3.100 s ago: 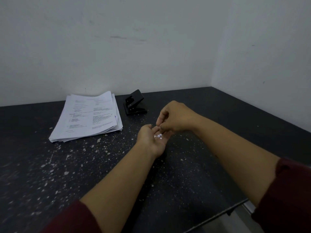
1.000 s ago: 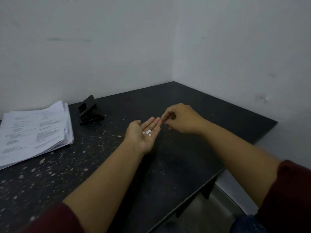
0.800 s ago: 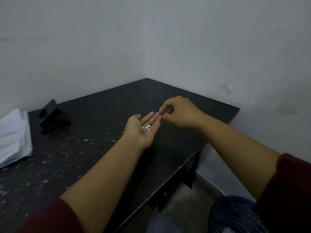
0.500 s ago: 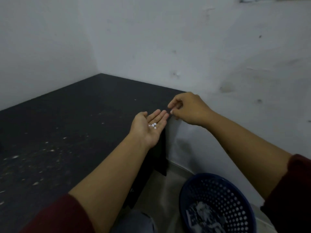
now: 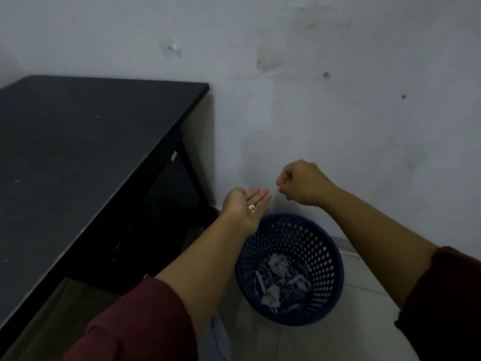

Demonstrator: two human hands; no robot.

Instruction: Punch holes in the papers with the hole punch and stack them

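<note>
The paper dots lie in my left hand, a small cluster of white punch-outs resting on the upturned palm near the base of the fingers. I judge them almost weightless and loose, so any tilt or draught would scatter them; pinching single dots looks fiddly, and tipping the palm seems the surer way to shed them. They are round flecks with no long axis and point nowhere in particular. My left hand is flat and relaxed, fingers straight and aimed to the far right, carrying the dots without gripping. My right hand hovers just beside those fingertips, curled into a loose fist; whether it pinches a dot I cannot tell. Below and to the near right stands the blue perforated basket on the floor, with torn scraps in its bottom. The black table stretches off to the left; papers and punch are out of view.
</note>
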